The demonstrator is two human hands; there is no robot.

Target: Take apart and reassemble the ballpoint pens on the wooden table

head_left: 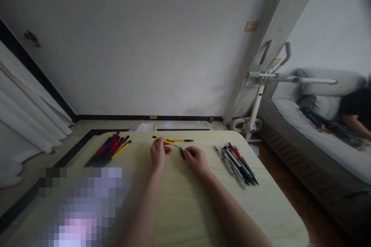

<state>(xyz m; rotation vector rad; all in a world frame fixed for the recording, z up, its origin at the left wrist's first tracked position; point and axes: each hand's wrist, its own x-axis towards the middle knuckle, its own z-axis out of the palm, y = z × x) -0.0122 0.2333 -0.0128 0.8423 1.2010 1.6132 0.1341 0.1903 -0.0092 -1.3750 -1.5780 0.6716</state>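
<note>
My left hand [158, 153] pinches a yellow pen barrel [169, 142] with a black end, held slightly tilted above the table. A thin dark refill [176, 146] sticks out of the barrel's right end. Between the fingers of my right hand [198, 159] is a black pen piece [182, 153], close to the refill's tip; whether they touch I cannot tell. Just behind both hands, another yellow pen [181, 140] with a dark tip lies flat on the pale wood table [179, 208].
A pile of red, blue and yellow pens [114, 146] lies at the table's left. Black, white and clear pens [237, 164], one red among them, lie at the right. Beyond stand exercise equipment [256, 104] and a sofa [284, 131] with a person [356, 108] on it.
</note>
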